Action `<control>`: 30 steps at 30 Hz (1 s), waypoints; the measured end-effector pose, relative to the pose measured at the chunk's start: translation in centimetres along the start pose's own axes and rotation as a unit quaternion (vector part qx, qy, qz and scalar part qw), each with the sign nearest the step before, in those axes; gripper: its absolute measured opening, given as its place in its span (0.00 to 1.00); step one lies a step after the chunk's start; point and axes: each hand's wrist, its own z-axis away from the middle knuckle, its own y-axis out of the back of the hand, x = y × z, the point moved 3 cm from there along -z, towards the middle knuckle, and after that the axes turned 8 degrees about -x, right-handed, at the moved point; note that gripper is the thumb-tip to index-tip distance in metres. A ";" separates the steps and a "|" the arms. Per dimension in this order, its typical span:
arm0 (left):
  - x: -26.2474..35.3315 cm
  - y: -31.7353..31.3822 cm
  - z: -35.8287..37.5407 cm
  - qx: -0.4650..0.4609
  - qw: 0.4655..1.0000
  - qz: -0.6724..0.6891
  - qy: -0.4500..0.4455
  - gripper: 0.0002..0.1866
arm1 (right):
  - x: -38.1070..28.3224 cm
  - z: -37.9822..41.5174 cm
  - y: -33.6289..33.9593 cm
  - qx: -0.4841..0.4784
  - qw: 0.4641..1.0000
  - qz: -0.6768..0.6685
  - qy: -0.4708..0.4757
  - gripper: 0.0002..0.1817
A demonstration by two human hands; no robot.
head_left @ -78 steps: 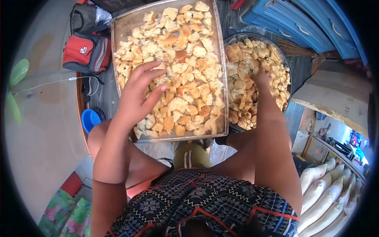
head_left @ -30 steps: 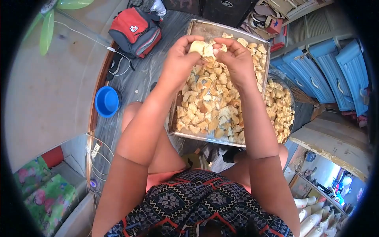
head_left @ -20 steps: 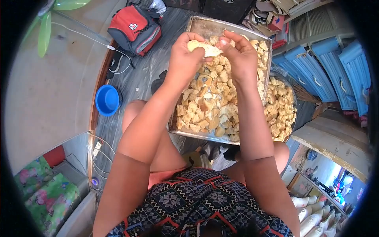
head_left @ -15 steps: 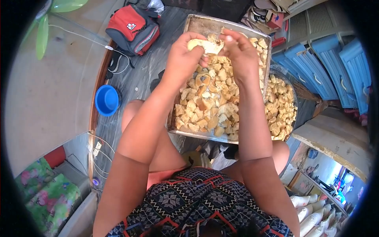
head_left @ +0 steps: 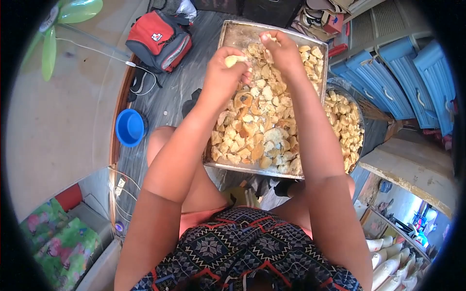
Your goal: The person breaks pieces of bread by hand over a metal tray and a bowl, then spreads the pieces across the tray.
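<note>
My left hand [head_left: 226, 70] is closed around a pale yellow bread piece [head_left: 235, 60] above the left side of a metal tray [head_left: 272, 170]. To its right, my right hand [head_left: 281, 51] is pinched over the upper part of the tray, with a small pale bit of bread [head_left: 273, 40] at the fingertips. The hands are apart. Many torn bread chunks [head_left: 247, 128], some with brown crust, cover the tray. A round container of more chunks [head_left: 345, 126] stands beside the tray on the right, partly hidden by my right forearm.
A blue bowl [head_left: 131, 127] and a red and grey backpack [head_left: 159, 40] are on the floor at the left. Cables [head_left: 127, 186] run along the left edge. Blue cabinet doors [head_left: 383, 87] stand at the right, above a wooden ledge [head_left: 412, 169].
The hands have moved apart, my right hand going up and left. The bread that spanned both hands is now smaller in my left hand, with a bit in my right.
</note>
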 end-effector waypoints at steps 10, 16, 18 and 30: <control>0.4 2.4 -1.2 0.081 0.997 0.006 0.009 0.14 | 1.1 -9.1 0.2 -0.210 0.918 0.335 0.009 0.18; 0.9 2.4 -1.2 0.057 0.998 0.008 0.017 0.14 | -0.2 -9.7 -0.3 -0.182 0.902 0.389 -0.046 0.16; 1.1 2.5 -1.3 0.065 0.998 0.004 0.013 0.14 | -0.3 -9.9 -0.6 -0.180 0.894 0.410 -0.002 0.16; 1.1 2.8 -0.9 0.067 0.997 -0.001 0.027 0.10 | -2.6 -9.1 -0.1 -0.209 0.821 0.526 0.069 0.20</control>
